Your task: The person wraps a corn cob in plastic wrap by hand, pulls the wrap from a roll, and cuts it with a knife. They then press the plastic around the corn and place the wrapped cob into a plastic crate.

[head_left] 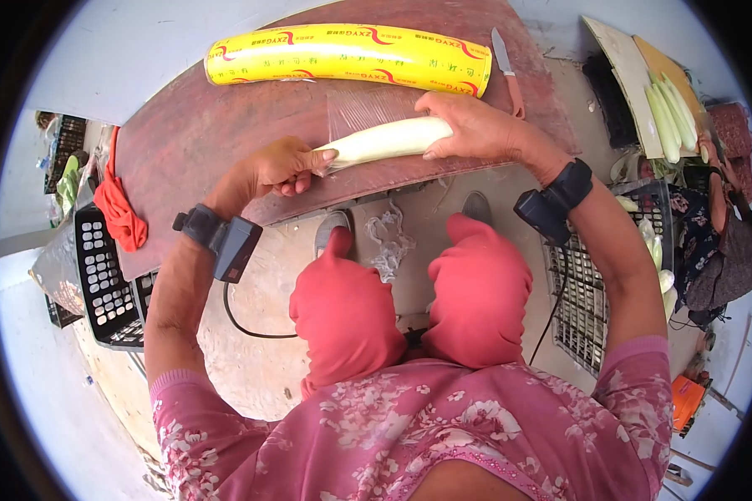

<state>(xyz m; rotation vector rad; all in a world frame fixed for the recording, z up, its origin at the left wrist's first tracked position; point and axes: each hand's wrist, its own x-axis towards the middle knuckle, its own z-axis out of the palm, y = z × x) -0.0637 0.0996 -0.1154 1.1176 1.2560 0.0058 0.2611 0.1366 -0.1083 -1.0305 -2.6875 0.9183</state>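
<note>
A pale, long vegetable [388, 142] lies near the front edge of the dark red table [175, 142], with clear film around or under it. My left hand [287, 166] pinches its left end, thumb on top and fingers curled. My right hand [476, 127] wraps round the right end, thumb on the near side. Behind the vegetable a sheet of clear film [363, 113] stretches toward a large yellow roll [347, 55] with red and green print. A knife [509, 73] with a pinkish handle rests right of the roll.
An orange-red cloth [119, 209] hangs at the table's left edge, above a black crate [104, 275]. On the right stand another crate [578, 309] with pale vegetables and a board [627, 83] holding more. A co-worker's arm [718, 188] shows at far right. White scraps [386, 242] lie on the floor.
</note>
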